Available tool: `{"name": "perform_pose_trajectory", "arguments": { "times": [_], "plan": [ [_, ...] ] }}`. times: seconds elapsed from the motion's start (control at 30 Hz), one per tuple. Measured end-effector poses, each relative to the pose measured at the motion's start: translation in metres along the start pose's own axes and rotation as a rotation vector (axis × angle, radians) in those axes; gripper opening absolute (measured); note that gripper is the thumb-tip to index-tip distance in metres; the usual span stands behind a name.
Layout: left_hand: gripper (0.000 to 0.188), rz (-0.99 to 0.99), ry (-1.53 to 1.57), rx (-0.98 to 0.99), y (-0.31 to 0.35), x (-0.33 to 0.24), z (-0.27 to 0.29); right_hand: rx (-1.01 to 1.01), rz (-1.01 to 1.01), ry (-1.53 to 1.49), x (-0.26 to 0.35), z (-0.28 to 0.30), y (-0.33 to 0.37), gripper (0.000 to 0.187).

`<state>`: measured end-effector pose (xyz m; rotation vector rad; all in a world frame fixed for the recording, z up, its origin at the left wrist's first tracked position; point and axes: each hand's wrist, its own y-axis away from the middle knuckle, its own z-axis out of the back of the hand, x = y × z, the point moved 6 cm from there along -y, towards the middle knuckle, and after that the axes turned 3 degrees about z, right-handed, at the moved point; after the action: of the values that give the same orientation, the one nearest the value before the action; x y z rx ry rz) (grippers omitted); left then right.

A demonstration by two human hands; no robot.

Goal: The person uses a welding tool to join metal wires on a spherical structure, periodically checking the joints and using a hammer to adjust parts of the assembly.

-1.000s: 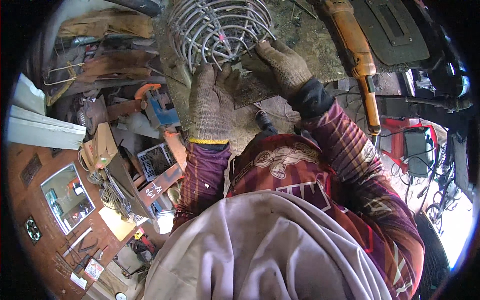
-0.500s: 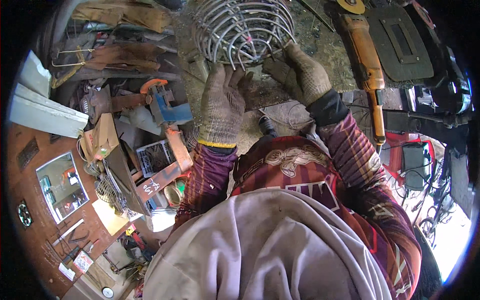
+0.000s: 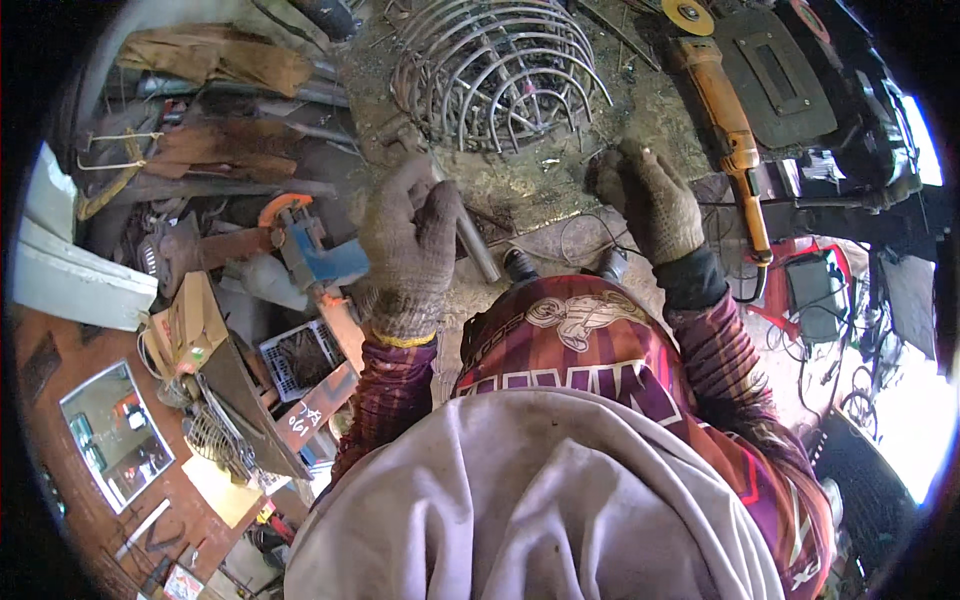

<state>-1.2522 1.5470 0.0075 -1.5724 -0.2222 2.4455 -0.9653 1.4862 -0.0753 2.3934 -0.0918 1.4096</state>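
A round cage of bent metal rods (image 3: 510,85) lies on the grimy worktable, with no hand touching it. My left hand (image 3: 408,240), in a dirty knit glove, is just left of a metal bar (image 3: 476,245) that looks like a hammer handle. Its fingers are bent, with a gap at the thumb, and I see nothing in them. Across the table's near edge, my gloved right hand (image 3: 655,205) hovers to the right of the cage. Those fingers are loosely curled, partly hidden from above, and no held thing shows.
An orange angle grinder (image 3: 728,130) lies at the right, beside a dark welding shield (image 3: 775,85). A yellowish disc (image 3: 688,15) is at the back right. To the left stand a blue vise (image 3: 322,250) and a cardboard box (image 3: 190,325). A cable (image 3: 585,230) loops below the table.
Both hands have come away from the cage and drawn back toward me, left hand leftward, right hand rightward. The metal bar that the left hand covered now shows. The view has shifted slightly.
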Motion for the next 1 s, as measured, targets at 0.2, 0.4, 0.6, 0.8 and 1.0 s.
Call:
{"name": "perform_pose_trajectory", "arguments": {
  "times": [0.2,0.4,0.6,0.8,1.0],
  "plan": [
    [0.037,-0.211,-0.253,0.09,0.008,0.024,-0.015,-0.153,-0.003,0.03,-0.013,-0.007,0.014,0.033],
    [0.038,-0.284,-0.289,0.045,0.011,0.025,-0.015,-0.158,0.023,0.139,-0.016,-0.009,0.011,0.032],
    [0.05,-0.219,-0.355,-0.078,0.011,0.026,-0.015,-0.104,0.069,0.155,-0.016,-0.009,0.01,0.033],
    [0.06,0.037,-0.404,-0.001,0.008,0.043,-0.017,-0.076,0.144,0.297,-0.022,-0.005,0.011,0.038],
    [0.058,0.06,-0.296,-0.035,0.011,0.05,-0.019,-0.039,0.292,0.531,-0.021,-0.003,0.013,0.047]
  ]
}}
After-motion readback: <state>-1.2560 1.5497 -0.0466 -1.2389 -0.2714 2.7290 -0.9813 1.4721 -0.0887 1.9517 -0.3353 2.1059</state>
